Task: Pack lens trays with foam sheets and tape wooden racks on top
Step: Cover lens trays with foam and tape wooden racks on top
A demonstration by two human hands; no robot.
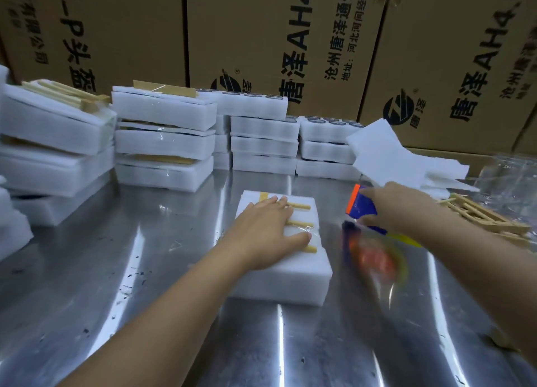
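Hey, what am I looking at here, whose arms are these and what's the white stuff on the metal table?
No machine: one camera on a person's head looks down at their own bare hands. The left hand presses flat on a wooden rack lying on a white foam tray on the steel table. The right hand has its grip round a blurred blue and orange tape dispenser. Around are stacks of packed trays, loose foam sheets, spare racks and cardboard boxes.
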